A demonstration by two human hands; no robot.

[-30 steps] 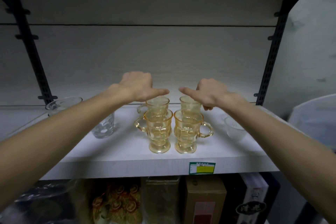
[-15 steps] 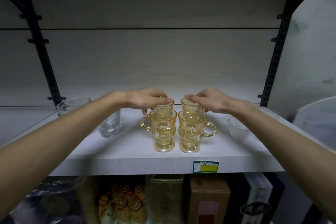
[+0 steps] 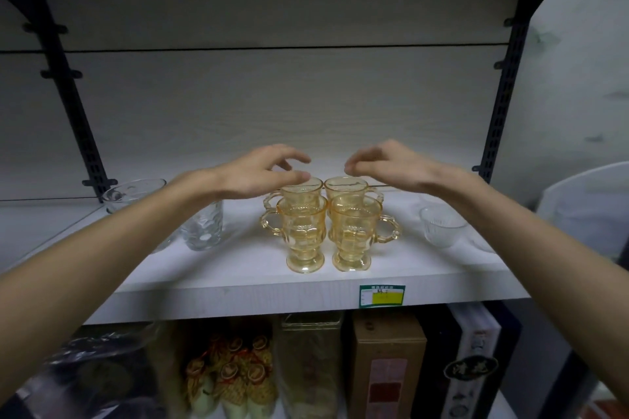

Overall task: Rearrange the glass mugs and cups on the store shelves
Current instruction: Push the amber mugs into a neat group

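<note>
Several amber glass mugs stand in a tight square on the white shelf (image 3: 238,292): front left mug (image 3: 303,235), front right mug (image 3: 354,231), back left mug (image 3: 306,188) and back right mug (image 3: 345,186). My left hand (image 3: 262,170) hovers just above the back left mug, fingers curled and apart, holding nothing. My right hand (image 3: 384,165) hovers over the back right mug in the same way, empty. A clear tumbler (image 3: 202,230) sits left of the mugs, partly behind my left forearm. A small clear cup (image 3: 440,226) sits to the right.
A clear glass bowl (image 3: 131,192) stands at the far left behind my left arm. Black shelf uprights (image 3: 503,85) flank the back panel. A price tag (image 3: 382,296) is on the shelf edge. Boxes (image 3: 388,367) and packaged goods fill the lower shelf.
Both hands have lifted off the rims of the two back mugs and their fingers have spread. The mugs stay in place.
</note>
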